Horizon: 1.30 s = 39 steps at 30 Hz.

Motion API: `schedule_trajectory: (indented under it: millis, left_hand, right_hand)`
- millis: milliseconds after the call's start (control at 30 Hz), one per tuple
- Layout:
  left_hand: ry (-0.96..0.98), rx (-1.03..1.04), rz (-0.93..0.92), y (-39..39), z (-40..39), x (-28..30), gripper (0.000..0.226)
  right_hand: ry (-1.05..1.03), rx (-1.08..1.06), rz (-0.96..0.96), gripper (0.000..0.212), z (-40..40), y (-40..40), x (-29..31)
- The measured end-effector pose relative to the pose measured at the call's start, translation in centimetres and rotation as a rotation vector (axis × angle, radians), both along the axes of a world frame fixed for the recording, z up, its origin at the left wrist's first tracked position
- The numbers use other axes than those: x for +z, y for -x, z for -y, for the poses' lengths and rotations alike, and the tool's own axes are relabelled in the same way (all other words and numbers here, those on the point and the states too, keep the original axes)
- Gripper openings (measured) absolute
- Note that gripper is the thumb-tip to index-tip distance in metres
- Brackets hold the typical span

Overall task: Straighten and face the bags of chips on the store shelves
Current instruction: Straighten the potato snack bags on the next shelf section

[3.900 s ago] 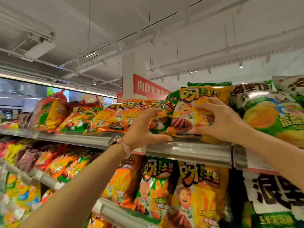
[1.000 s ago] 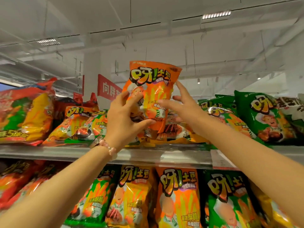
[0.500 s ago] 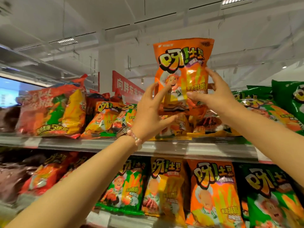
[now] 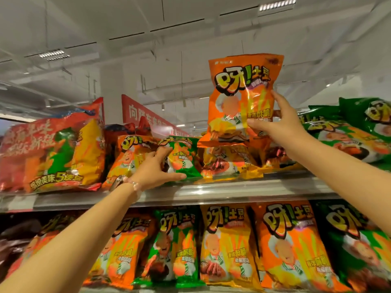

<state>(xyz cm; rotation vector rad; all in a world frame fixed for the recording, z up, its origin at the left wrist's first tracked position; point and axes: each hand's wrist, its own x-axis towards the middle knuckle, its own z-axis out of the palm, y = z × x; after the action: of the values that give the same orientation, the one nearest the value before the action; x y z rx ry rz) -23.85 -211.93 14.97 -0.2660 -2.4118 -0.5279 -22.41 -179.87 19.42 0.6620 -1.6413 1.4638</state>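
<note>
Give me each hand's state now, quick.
Left hand: gripping the small green chip bag lying on the top shelf.
Right hand: holding the upright orange foil chip bag.

Both arms reach up from the lower corners of the frame. The left hand, at centre, spreads its fingers and thumb round a bag. The right hand, higher at upper right, pinches another bag.
</note>
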Motion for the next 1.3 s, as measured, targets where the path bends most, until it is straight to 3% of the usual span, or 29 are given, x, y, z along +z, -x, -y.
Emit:
schedule_trajectory:
  millis: [233, 367, 633, 867, 1300]
  left_hand:
    - [-0.066, -0.082, -0.189, 1.5, 0.6, -1.0, 0.091]
    - [-0.196, -0.159, -0.307, 0.5, 1.1, -0.7, 0.091]
    - [-0.360, -0.211, -0.557, -4.2, 2.9, 0.2, 0.088]
    - [-0.328, -0.175, -0.589, -6.7, 5.1, 0.3, 0.089]
    - [-0.258, -0.156, -0.590, -8.7, 6.4, 0.1, 0.087]
  right_hand:
    - [-0.026, -0.095, -0.031, 0.089, 1.8, -1.0, -1.2]
    - [-0.009, -0.164, -0.073, 0.090, 2.7, -1.3, -1.5]
    - [-0.118, -0.247, 0.019, 0.085, 6.2, -0.6, -0.8]
    - [-0.242, -0.176, 0.107, 0.083, 12.4, 1.2, -0.6]
    - [-0.535, -0.395, 0.305, 0.081, 16.8, 4.0, -2.8]
